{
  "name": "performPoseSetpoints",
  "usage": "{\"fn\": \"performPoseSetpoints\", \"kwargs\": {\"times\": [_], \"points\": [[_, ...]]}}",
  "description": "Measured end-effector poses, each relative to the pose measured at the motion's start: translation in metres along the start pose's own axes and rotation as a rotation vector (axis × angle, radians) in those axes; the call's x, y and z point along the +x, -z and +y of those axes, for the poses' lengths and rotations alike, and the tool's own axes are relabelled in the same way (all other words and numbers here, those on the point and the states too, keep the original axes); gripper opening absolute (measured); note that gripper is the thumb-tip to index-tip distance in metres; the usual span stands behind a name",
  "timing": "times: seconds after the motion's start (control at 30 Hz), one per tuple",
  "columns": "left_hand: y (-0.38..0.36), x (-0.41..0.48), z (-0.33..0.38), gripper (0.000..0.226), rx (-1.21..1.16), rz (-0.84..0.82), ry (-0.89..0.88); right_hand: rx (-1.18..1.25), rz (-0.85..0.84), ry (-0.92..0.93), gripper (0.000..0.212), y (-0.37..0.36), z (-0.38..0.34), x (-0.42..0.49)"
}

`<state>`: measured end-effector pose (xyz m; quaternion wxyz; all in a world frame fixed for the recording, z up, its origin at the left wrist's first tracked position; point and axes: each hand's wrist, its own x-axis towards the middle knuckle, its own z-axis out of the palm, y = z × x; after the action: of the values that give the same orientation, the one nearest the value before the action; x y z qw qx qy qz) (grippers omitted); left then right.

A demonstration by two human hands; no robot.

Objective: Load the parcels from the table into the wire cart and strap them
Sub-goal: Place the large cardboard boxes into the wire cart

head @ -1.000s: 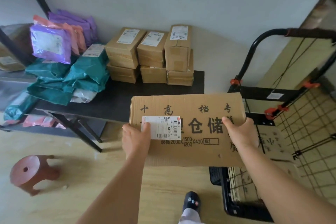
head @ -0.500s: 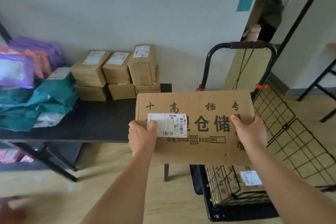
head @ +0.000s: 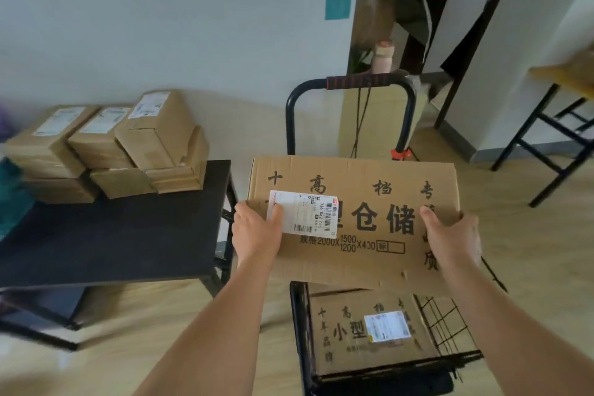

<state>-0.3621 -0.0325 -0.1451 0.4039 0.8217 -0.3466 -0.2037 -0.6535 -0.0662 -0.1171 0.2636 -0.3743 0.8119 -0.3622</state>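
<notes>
**Pale wall, wood floor: box (head: pixel 353 177) held over the cart (head: pixel 360 82)**

Head view: at left, the black desk (head: pixel 112 235) carries stacked parcels (head: pixel 106 145). I see my left grip (head: pixel 257 235) clasping the box's left edge, thumb on its label (head: pixel 302 212), and my right grip (head: pixel 450 235) clasping the right edge. It hangs above a second box (head: pixel 353 341) lying in the cart.

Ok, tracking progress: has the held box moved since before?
Yes: the box moved right, from beside the black table to above the wire cart.
</notes>
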Motion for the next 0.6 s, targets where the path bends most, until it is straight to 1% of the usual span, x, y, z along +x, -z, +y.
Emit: {"fn": "performPoseSetpoints", "kwargs": {"times": [0.07, 0.2, 0.27, 0.4, 0.5, 0.6], "points": [[-0.028, -0.005, 0.02, 0.05, -0.005, -0.01, -0.007, 0.014, -0.006, -0.013, 0.075, 0.011, 0.006, 0.033], [-0.082, -0.013, 0.05, 0.06, 0.019, -0.025, -0.029, 0.011, -0.004, -0.039, 0.074, 0.027, 0.022, 0.09], [-0.103, -0.014, 0.055, 0.062, 0.021, -0.041, -0.009, 0.01, -0.012, -0.05, 0.072, 0.029, 0.031, 0.112], [-0.141, -0.016, 0.052, 0.059, 0.027, -0.075, 0.057, -0.015, -0.048, -0.055, 0.067, 0.024, 0.052, 0.144], [-0.161, -0.015, 0.041, 0.05, 0.024, -0.1, 0.114, -0.093, -0.077, -0.054, 0.067, 0.013, 0.067, 0.162], [-0.174, -0.01, 0.025, 0.046, 0.021, -0.131, 0.179, -0.151, -0.117, -0.045, 0.065, -0.003, 0.078, 0.173]]}}
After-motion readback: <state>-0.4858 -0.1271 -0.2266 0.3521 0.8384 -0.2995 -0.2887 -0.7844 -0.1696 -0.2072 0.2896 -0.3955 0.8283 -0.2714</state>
